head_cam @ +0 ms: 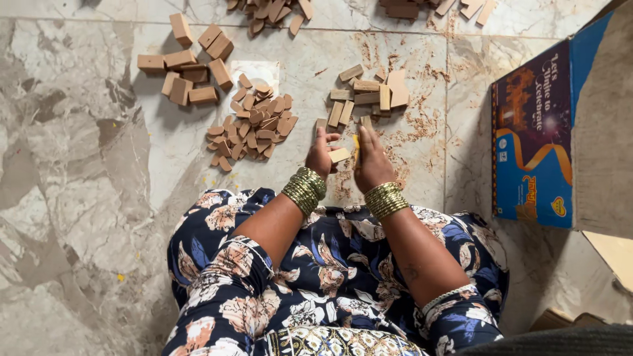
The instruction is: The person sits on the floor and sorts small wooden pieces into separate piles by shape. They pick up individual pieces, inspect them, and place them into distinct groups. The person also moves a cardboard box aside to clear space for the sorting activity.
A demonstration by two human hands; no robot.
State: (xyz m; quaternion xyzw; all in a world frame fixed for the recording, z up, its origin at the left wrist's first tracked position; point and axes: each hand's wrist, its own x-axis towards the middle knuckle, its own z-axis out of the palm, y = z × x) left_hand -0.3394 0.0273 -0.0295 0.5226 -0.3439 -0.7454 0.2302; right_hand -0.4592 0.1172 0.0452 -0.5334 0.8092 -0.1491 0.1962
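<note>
- Marble floor [79, 198] strewn with sawdust, piles of small wooden blocks [254, 125] and a blue cardboard box [534, 132].
- Left hand [321, 155] pinches a small wooden piece [340, 155], just above the lap.
- Right hand [371, 161] closed around a yellow-tipped tool [357, 142], touching that piece.

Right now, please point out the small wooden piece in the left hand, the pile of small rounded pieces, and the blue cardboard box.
small wooden piece [340, 155], head view, its flat face.
pile of small rounded pieces [254, 125], head view, middle.
blue cardboard box [531, 132], head view, printed side.

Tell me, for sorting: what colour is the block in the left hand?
Light tan block, head view.
</note>
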